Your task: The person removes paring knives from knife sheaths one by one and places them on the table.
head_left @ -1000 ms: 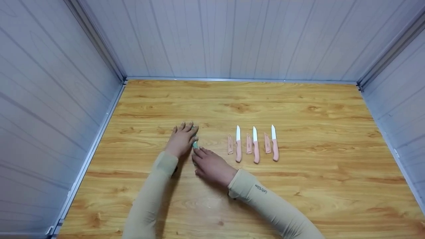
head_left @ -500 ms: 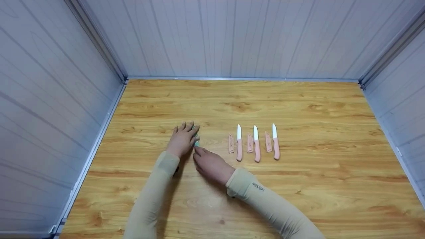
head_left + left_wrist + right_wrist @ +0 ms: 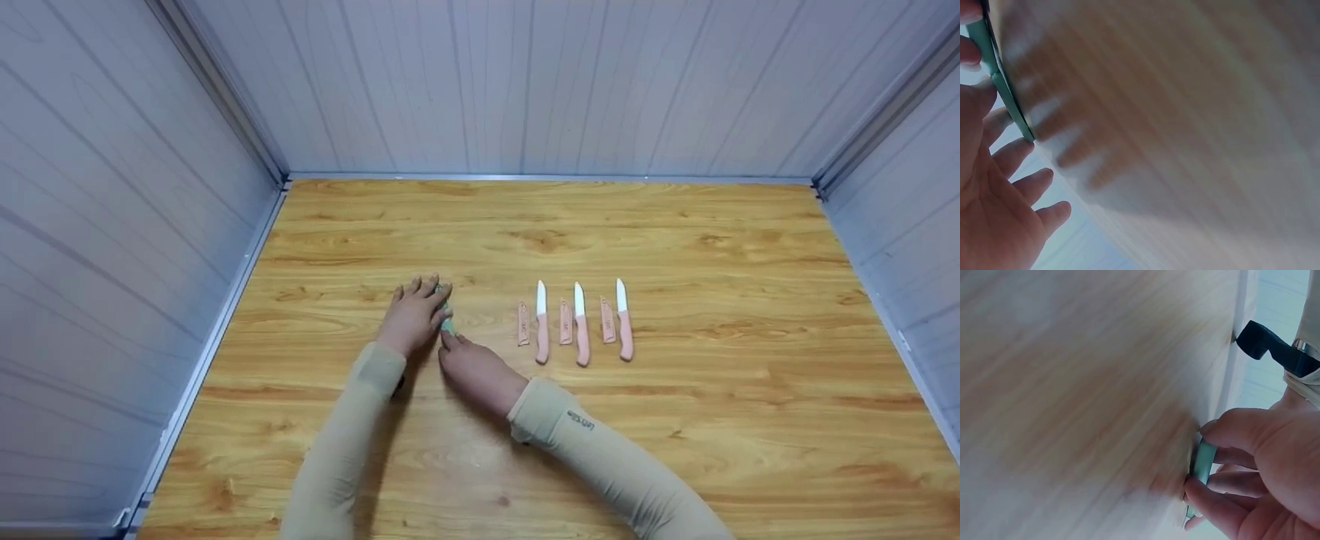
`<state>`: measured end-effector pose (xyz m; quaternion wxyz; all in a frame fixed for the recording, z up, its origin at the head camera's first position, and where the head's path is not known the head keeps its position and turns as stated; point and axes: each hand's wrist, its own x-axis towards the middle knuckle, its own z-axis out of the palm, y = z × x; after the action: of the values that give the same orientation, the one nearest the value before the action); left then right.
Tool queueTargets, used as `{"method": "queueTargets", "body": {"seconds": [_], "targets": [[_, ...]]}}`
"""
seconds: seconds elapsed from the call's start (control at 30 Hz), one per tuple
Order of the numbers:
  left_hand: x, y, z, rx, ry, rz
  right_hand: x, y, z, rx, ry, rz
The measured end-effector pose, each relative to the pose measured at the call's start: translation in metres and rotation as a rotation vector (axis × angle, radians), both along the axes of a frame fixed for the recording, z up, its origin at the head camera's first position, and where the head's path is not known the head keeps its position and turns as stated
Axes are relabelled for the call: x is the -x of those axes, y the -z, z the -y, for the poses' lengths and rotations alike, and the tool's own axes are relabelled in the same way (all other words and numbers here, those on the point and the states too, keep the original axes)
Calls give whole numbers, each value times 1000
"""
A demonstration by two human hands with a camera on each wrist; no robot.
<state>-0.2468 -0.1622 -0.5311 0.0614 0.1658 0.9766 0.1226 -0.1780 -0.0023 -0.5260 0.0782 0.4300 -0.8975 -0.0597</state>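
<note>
A slim green knife (image 3: 448,325) lies on the table, mostly covered by both hands; a seam crosses it in the left wrist view, and no blade shows. My left hand (image 3: 409,321) holds its far part between thumb and fingertips, the other fingers spread. My right hand (image 3: 481,373) pinches the near end; in the right wrist view, thumb and fingers are on either side of the green handle (image 3: 1204,460). To the right lie 3 knives with white blades and pink handles: left knife (image 3: 542,337), middle knife (image 3: 582,341), right knife (image 3: 625,336).
Left of each pink knife lies a pink sheath: left sheath (image 3: 523,324), middle sheath (image 3: 566,322), right sheath (image 3: 607,320). The wood-patterned table (image 3: 712,420) is enclosed by pale panels at the back (image 3: 487,90), left and right.
The fingers of my right hand have drawn in around the green knife's near end, and the hand has shifted very slightly. My left hand stays nearly still; the pink knives lie unmoved.
</note>
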Motion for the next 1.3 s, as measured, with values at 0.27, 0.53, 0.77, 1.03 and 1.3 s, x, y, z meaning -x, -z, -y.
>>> {"method": "queueTargets", "body": {"seconds": [0.27, 0.53, 0.77, 1.03, 1.3], "targets": [[0, -3, -1, 35, -17, 39, 6, -8, -9, 104, 7, 101], [0, -3, -4, 41, -41, 47, 14, -11, -24, 252, 28, 295], [-4, -6, -6, 55, -16, 26, 19, -15, -32, 255, 22, 327], [-10, -6, -13, 51, 33, -69, 22, -16, -40, 269, -8, 365], [-12, -9, -22, 108, 160, -127, 24, -17, -52, 324, -27, 438]]}}
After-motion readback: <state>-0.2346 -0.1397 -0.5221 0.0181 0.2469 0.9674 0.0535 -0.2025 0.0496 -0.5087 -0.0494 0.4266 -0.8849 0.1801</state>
